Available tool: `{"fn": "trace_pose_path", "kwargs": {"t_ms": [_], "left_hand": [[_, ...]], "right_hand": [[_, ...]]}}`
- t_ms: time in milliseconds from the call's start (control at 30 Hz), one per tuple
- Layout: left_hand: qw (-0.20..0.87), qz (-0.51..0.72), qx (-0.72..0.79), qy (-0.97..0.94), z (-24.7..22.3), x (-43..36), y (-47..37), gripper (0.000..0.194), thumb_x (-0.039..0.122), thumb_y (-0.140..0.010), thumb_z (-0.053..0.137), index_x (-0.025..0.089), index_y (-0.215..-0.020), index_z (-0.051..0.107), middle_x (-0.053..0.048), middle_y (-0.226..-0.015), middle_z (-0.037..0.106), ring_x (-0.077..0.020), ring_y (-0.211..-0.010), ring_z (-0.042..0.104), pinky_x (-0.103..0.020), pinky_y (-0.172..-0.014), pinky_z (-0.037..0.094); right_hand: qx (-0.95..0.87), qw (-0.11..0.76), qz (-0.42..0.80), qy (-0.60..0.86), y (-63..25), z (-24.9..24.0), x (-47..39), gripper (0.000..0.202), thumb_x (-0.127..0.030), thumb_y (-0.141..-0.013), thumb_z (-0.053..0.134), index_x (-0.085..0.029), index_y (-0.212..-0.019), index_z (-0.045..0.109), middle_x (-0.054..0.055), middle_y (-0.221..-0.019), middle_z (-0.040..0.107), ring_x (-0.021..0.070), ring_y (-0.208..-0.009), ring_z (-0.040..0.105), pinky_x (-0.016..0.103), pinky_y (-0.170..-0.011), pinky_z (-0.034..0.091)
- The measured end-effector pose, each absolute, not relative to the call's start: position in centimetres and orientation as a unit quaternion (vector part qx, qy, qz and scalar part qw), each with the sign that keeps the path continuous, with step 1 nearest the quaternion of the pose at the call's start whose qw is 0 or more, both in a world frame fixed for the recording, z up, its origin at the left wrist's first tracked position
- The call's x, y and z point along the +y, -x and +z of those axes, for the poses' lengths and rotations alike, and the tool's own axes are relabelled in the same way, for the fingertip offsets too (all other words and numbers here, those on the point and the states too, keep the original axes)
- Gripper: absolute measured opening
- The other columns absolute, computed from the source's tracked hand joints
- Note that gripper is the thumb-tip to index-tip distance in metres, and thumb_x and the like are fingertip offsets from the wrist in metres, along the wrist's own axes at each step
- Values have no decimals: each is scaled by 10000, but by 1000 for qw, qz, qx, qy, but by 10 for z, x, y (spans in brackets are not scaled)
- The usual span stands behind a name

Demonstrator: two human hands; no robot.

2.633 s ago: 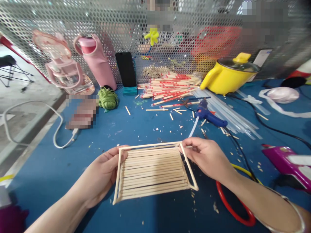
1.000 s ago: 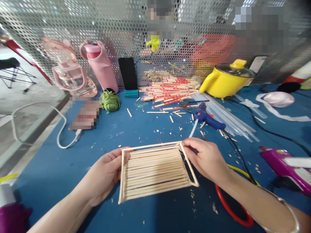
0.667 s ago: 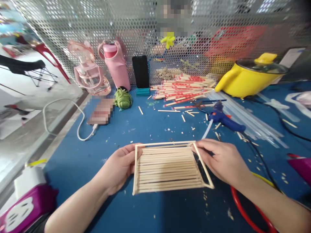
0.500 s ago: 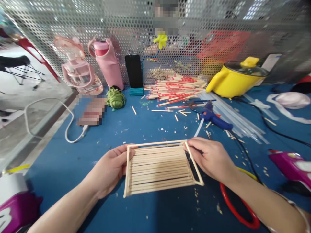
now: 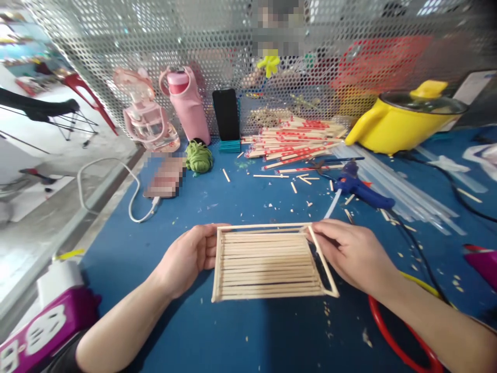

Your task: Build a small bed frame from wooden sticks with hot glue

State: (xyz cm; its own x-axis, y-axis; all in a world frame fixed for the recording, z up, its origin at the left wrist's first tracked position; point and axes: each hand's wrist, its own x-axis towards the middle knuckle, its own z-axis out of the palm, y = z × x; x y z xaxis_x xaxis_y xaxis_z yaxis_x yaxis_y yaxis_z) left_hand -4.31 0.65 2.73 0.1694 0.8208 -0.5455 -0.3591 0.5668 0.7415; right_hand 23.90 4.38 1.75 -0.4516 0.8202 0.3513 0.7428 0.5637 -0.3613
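Observation:
A flat rectangular frame of pale wooden sticks (image 5: 267,264), with many sticks laid side by side across it, is held just above the blue table. My left hand (image 5: 194,254) grips its upper left corner; the fingers reach behind the frame. My right hand (image 5: 345,248) pinches the upper right corner, beside a narrow gap between the slats and the slanted end stick. A blue glue gun (image 5: 361,190) lies beyond my right hand, its nozzle end near a clear glue stick.
A pile of red-marked sticks (image 5: 295,140), a yellow pot (image 5: 407,122) and clear glue sticks (image 5: 404,191) lie at the back. Green yarn (image 5: 199,157), a pink bottle (image 5: 189,106) and a cabled phone (image 5: 165,177) stand left. A purple power strip (image 5: 50,321) is near left.
The view has shifted left, so everything sits further right in the picture. The stick frame stays in both hands, its lower left corner slightly higher; my left thumb no longer lies over its front.

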Motion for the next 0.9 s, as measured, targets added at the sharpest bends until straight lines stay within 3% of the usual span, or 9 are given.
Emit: {"fn": "trace_pose_path", "kwargs": {"t_ms": [100,500,633,700,767,833,900], "left_hand": [[729,394,498,-256,28,5,42,365,377,-881,451,113,-1072,616,-123,-966,712,-211,-874,675,-279,-731,534],[704,389,505,-314,27,0,37,272,325,-817,577,136,-1006,622,-98,-913,721,-177,-816,682,-244,-733,521],[674,361,533,-362,32,-2,39,436,461,-830,505,140,-1118,567,-122,-922,708,-235,-827,676,-326,-735,521],[560,334,616,-442,40,-5,42,569,558,-808,469,175,-1228,506,-123,-905,702,-280,-814,667,-398,-741,510],[333,318,695,-552,51,-12,42,629,587,-780,486,220,-1290,468,-132,-986,679,-329,-925,625,-474,-842,452],[117,296,684,-656,63,-20,38,607,548,-767,536,242,-1288,486,-148,-1201,587,-375,-1144,488,-531,-980,315],[18,272,625,-732,71,-29,26,537,505,-775,552,250,-1247,530,-130,-1386,433,-393,-1296,295,-576,-1046,161]], "right_hand": [[-844,240,99,468,-238,20,44,182,-191,-856,491,-213,-832,670,31,-855,716,165,-761,663,247,-669,500],[-829,253,141,479,-238,20,42,151,-151,-828,517,-198,-826,660,11,-831,705,142,-759,643,229,-680,451],[-826,258,157,475,-238,21,42,157,-153,-825,510,-197,-807,660,10,-806,703,144,-736,639,232,-661,444],[-825,265,163,472,-238,21,41,163,-157,-821,506,-195,-810,664,13,-809,704,147,-735,638,235,-661,444],[-825,269,169,467,-237,22,41,179,-163,-822,492,-192,-813,669,15,-805,703,148,-728,632,238,-655,440],[-826,266,175,465,-237,23,40,195,-168,-824,476,-187,-794,668,15,-771,695,146,-708,620,237,-636,426],[-825,260,177,469,-237,24,39,202,-170,-822,468,-181,-776,665,17,-749,687,146,-694,609,234,-623,411]]}}
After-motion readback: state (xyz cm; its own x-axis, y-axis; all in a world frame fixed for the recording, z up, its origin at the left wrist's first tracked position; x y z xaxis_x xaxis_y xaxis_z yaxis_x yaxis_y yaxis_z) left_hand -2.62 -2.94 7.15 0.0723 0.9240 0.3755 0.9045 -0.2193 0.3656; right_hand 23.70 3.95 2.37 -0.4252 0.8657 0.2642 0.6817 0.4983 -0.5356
